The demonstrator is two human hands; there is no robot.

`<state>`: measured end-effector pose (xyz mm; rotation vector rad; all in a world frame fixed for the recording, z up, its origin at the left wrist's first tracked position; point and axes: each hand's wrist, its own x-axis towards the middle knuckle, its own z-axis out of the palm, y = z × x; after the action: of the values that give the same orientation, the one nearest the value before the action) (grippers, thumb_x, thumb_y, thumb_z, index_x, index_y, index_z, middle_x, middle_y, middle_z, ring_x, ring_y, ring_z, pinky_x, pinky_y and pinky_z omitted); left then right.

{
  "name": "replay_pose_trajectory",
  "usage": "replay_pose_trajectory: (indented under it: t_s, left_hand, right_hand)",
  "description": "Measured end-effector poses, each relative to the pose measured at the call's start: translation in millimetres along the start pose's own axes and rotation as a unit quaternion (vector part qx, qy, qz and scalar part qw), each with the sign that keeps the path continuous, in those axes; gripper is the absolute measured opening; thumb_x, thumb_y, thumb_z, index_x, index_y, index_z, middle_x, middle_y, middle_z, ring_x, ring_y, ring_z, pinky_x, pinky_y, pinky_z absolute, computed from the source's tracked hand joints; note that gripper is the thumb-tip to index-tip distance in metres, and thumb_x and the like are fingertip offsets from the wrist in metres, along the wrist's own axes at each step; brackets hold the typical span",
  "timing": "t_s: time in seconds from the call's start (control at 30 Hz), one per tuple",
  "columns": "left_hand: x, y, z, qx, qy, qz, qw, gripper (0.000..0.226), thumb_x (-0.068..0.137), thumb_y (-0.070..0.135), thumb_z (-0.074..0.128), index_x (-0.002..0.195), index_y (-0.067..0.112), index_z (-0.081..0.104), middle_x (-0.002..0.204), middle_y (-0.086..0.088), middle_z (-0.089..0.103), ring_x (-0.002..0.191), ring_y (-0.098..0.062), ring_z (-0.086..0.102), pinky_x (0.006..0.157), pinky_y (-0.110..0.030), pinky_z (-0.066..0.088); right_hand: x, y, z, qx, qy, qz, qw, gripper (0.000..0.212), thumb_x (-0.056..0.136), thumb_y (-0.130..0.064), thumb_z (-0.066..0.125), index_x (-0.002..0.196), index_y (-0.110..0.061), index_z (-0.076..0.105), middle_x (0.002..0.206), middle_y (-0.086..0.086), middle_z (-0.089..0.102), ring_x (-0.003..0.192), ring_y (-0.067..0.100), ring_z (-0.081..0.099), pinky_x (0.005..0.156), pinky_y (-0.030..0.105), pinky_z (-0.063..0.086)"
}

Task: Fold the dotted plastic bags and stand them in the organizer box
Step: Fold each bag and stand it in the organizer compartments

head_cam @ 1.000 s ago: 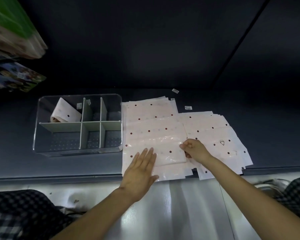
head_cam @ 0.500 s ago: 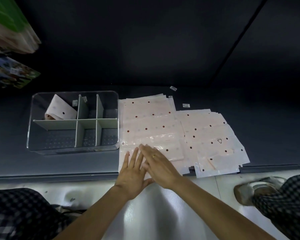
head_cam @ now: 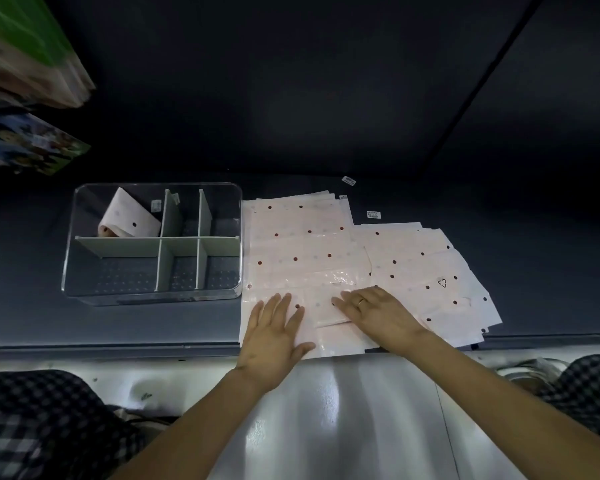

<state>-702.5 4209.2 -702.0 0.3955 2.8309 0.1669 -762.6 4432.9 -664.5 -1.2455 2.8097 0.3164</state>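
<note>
Pale pink dotted plastic bags lie flat in two overlapping piles on the dark surface, a left pile (head_cam: 298, 247) and a right pile (head_cam: 426, 271). On the near end of the left pile, my left hand (head_cam: 274, 330) presses flat with fingers spread. Beside it my right hand (head_cam: 378, 313) lies flat on a folded strip of the top bag (head_cam: 323, 306). A clear organizer box (head_cam: 84, 244) with grey dividers stands to the left of the piles. One folded dotted bag (head_cam: 129, 220) leans in its back-left compartment.
Two small white labels (head_cam: 349, 181) lie behind the piles. Stacked packages (head_cam: 28, 57) hang at the upper left. A glossy white ledge (head_cam: 343, 410) runs along the near edge, with checkered fabric (head_cam: 32, 427) at both lower corners.
My right hand let go of the bag's right edge, swept left across the fold to my left hand, and now has slid back right, flat on the folded strip.
</note>
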Motion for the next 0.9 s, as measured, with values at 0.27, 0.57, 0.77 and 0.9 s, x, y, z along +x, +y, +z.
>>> replay_pose_trajectory:
  t_s: [0.27,0.57,0.77,0.9]
  left_hand:
    - [-3,27,-9,-0.064,0.056,-0.021,0.996,0.046,0.097,0.030,0.044,0.140,0.018,0.032,0.143,0.000,0.029,0.119,-0.017,0.040,0.083,-0.028,0.043]
    - [-21,13,5,-0.284,0.140,-0.019,0.948,0.025,0.086,0.004,0.059,0.105,0.013,0.072,0.107,0.000,0.064,0.106,-0.017,0.051,0.085,-0.023,0.042]
    - [-12,12,1,-0.438,0.105,-0.171,0.876,0.014,0.086,0.014,0.067,0.082,0.001,0.066,0.078,-0.007,0.062,0.072,-0.020,0.053,0.068,-0.032,0.041]
    - [-12,13,-4,-0.531,0.122,-0.200,0.814,0.016,0.083,0.003,0.068,0.093,0.012,0.058,0.076,-0.005,0.057,0.064,-0.015,0.050,0.061,-0.017,0.041]
  right_hand:
    - [-11,-33,-19,-0.003,0.190,-0.081,0.978,0.018,0.069,0.001,0.062,0.067,-0.017,0.063,0.065,-0.004,0.060,0.061,0.018,0.056,0.058,0.025,0.045]
    - [-9,-59,-14,0.435,0.088,0.116,0.888,0.042,0.070,-0.005,0.068,0.107,-0.026,0.066,0.097,-0.025,0.059,0.098,0.002,0.052,0.084,0.016,0.039]
    - [11,-42,-11,0.603,0.024,0.279,0.747,0.022,0.078,-0.017,0.075,0.075,-0.030,0.058,0.072,-0.014,0.063,0.061,-0.007,0.051,0.062,0.006,0.037]
    - [30,-41,-2,0.560,-0.014,0.321,0.764,0.027,0.085,-0.023,0.068,0.068,-0.021,0.048,0.046,-0.015,0.048,0.052,0.000,0.042,0.052,0.011,0.033]
